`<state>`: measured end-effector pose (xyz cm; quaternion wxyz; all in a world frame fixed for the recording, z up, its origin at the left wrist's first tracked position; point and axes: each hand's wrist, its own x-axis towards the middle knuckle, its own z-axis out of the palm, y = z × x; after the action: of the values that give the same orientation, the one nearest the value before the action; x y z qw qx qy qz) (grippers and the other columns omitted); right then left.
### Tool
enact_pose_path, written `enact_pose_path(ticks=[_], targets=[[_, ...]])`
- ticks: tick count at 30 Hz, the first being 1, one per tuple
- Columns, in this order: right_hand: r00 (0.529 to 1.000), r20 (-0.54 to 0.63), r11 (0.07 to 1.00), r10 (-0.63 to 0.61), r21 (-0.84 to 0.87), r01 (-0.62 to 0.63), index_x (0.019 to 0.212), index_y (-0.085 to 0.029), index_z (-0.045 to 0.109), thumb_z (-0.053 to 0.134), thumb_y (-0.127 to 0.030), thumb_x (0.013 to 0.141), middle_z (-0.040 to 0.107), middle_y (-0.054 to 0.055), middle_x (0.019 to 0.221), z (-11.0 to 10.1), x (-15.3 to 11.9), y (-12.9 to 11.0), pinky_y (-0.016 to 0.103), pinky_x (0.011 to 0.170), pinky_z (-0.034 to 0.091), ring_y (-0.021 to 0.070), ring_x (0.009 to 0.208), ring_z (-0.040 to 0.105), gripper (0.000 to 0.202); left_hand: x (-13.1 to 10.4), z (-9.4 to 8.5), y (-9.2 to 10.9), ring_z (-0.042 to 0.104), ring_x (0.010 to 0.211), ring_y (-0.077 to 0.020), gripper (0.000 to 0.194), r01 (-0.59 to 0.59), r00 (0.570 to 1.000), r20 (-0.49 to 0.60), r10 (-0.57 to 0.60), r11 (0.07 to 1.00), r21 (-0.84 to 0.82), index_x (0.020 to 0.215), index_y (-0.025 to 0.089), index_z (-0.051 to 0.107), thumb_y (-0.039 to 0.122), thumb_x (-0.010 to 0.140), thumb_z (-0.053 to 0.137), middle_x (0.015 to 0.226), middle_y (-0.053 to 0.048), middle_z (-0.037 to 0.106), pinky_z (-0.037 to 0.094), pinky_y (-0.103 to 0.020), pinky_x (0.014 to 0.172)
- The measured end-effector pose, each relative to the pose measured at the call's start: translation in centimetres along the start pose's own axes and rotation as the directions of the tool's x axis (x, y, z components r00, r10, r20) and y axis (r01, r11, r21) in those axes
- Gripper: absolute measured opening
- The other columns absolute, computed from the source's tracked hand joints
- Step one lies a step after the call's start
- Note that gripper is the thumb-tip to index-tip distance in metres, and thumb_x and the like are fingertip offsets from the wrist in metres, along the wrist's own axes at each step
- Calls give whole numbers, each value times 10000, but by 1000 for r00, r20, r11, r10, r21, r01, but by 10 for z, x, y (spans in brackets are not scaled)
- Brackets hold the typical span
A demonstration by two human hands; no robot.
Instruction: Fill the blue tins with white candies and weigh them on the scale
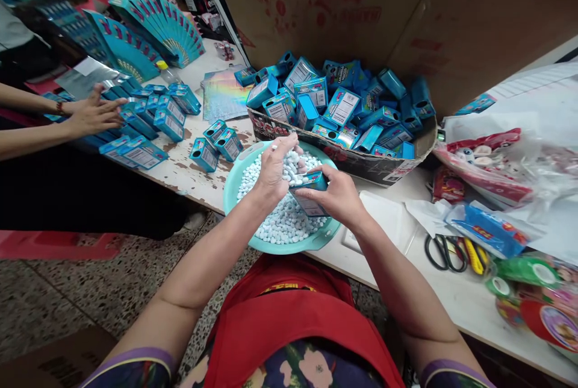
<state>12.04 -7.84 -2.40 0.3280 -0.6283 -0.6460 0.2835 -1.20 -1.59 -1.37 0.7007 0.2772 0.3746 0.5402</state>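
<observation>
Nearest, at the bottom of the frame, is a red cloth apron over a dark flowered top. Above it, at the centre, a smooth turquoise plastic basin holds small rounded white pellets.

Over the basin, the right hand grips a thin blue box, thumb and fingers closed on its sides. The box leans, its upper end pointing toward the left hand and its long axis slanting to the lower right — pellets hide the opening. The left hand is cupped, its fingers curled loosely round a heap of pellets at that end.

To the right, black-handled scissors lie beside a yellow tool on the white table. Left of the basin's far side, three glossy blue boxes stand close together on chipped paint. Just behind the basin, a low cardboard carton holds a jumble of blue boxes, pointing every way. At upper left, a co-worker's hands touch rows of similar boxes — a shiny silvery sheet lies beyond.
</observation>
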Motion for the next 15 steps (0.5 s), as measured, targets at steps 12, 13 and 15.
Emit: enact_pose_path(ticks=[12, 13, 15], targets=[[998, -64, 995, -6, 101, 12, 968, -215, 709, 847, -436, 657, 737, 20, 870, -2, -2, -2, 322, 733, 465, 222, 809, 655, 406, -1, 5, 5, 518, 479, -72, 295, -89, 995, 54, 85, 992, 84, 744, 195, 523, 349, 691, 769, 645, 56, 527, 441, -206, 442], [998, -70, 994, -3, 109, 11, 971, -213, 708, 848, -431, 657, 736, 21, 872, -2, -1, -2, 323, 736, 467, 221, 809, 655, 407, -1, 5, 5, 516, 475, -72, 295, -97, 994, 53, 93, 992, 86, 734, 195, 518, 352, 697, 765, 632, 57, 521, 442, -205, 444], [996, -87, 993, -2, 119, 12, 971, -214, 708, 846, -416, 664, 738, 23, 886, -1, -1, -2, 327, 747, 470, 220, 812, 657, 393, -1, 6, 4, 530, 481, -76, 290, -110, 993, 64, 103, 989, 102, 733, 194, 522, 358, 708, 760, 616, 57, 524, 466, -210, 469]])
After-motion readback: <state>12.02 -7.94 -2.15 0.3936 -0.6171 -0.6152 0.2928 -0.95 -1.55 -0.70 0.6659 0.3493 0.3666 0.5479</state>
